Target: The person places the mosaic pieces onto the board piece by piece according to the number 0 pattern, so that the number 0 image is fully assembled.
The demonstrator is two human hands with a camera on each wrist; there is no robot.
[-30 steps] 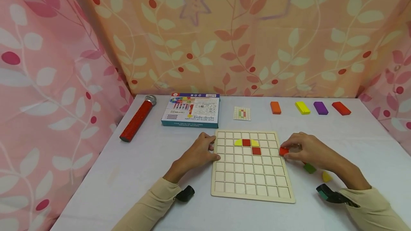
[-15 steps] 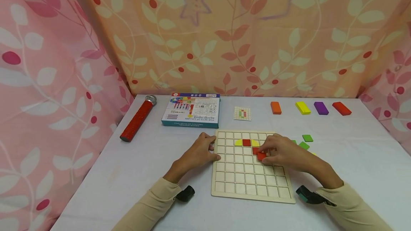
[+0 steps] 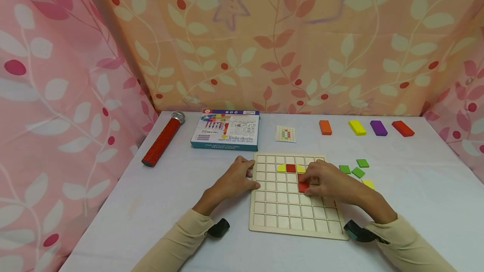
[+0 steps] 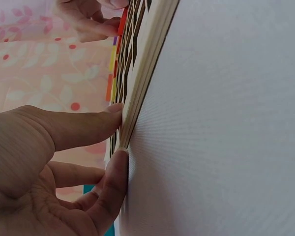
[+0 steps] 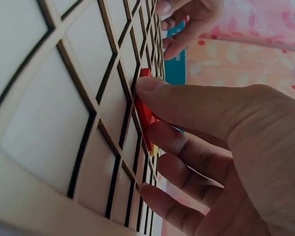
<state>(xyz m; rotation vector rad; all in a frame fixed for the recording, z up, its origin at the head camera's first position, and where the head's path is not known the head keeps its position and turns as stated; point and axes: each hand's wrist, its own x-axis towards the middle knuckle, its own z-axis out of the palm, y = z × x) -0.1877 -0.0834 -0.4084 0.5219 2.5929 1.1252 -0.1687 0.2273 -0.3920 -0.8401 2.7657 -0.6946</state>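
Observation:
A pale wooden grid board lies on the table. My left hand holds its left edge; in the left wrist view the thumb and a bent finger meet that edge. My right hand is over the board's right part, pinching a red square tile between thumb and forefinger, against the grid. Just above, another red tile is partly covered by the fingers. In an upper row, a red tile sits between two yellow curved tiles, the left one fully visible.
Right of the board lie several green tiles and a yellow one. Behind are a patterned card, a box, a red microphone, and orange, yellow, purple and red blocks.
My right hand has carried the red tile from beside the board's right edge leftward onto the grid, below the other red tile. The green tiles have come into view. My left hand stays put.

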